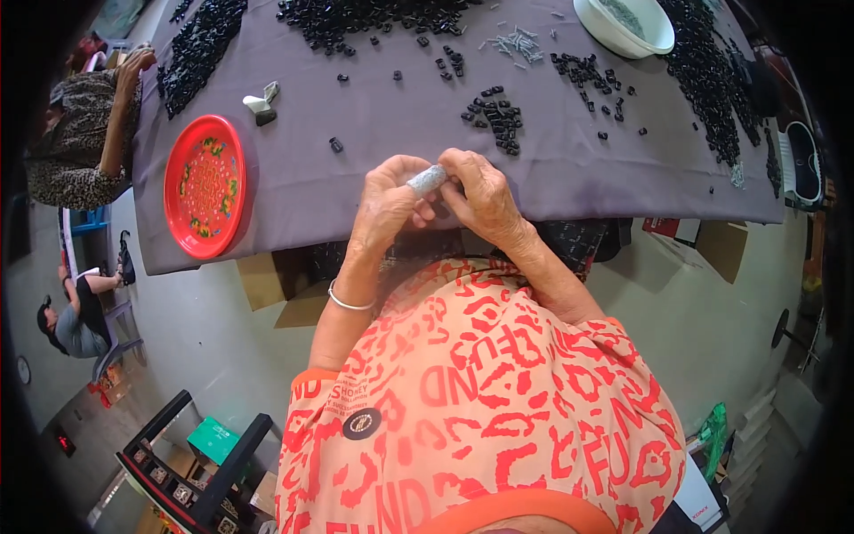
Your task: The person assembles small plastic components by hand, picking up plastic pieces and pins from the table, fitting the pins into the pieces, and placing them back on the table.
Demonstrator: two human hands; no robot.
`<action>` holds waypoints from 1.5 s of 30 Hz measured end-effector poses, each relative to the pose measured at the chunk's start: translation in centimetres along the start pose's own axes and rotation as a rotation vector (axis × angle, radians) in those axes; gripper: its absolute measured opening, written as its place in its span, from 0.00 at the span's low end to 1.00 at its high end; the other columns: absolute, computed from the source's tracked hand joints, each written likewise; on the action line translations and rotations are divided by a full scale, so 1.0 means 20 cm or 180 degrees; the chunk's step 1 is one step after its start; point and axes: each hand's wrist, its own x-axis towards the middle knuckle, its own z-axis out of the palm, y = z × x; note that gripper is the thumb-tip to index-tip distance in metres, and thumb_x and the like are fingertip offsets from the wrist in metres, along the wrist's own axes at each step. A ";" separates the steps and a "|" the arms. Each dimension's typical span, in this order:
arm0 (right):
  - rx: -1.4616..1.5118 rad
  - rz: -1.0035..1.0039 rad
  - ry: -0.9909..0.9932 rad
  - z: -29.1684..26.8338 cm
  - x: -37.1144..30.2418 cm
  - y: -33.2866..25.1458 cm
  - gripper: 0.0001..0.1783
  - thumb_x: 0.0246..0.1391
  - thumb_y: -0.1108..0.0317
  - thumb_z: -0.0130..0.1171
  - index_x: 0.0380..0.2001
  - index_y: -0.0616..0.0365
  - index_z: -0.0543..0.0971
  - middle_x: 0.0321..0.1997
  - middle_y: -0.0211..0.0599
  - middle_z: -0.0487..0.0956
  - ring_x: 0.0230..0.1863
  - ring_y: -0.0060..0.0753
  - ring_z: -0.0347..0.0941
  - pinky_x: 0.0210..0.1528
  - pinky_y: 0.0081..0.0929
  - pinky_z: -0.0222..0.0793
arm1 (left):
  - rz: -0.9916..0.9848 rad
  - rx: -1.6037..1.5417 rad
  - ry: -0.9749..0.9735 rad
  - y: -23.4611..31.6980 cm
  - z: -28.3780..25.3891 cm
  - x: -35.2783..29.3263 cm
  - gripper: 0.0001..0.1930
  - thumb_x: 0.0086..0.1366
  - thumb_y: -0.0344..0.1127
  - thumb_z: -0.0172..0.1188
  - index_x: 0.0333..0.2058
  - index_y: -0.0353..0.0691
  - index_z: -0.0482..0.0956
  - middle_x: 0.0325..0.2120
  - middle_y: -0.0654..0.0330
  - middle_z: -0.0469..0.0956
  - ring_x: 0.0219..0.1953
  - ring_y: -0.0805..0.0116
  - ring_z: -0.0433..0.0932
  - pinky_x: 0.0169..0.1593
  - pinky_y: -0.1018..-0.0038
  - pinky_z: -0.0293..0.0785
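Together over the near edge of the grey tablecloth [298,191], our left hand [384,203] and right hand [485,191] meet with curled fingers. Between them is a pale grey sleeve-like piece [427,181]; we cannot tell whether it is gripped or worn on a left finger. Just beyond our right hand we see a cluster of small black pieces [503,125]. Leftward lies a red tray [175,187]; farther off are grey pins [520,43] and a white bowl [654,42].
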 end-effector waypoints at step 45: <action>-0.0353 0.0354 0.0834 -0.18 0.10 0.11 0.11 0.46 0.85 0.51 0.34 0.63 0.76 0.32 0.42 0.78 0.36 0.40 0.76 0.39 0.29 0.72 | 0.3034 0.3945 0.2221 0.06 -0.25 0.10 0.08 0.52 0.34 0.66 0.27 0.42 0.76 0.29 0.60 0.76 0.34 0.59 0.73 0.38 0.67 0.71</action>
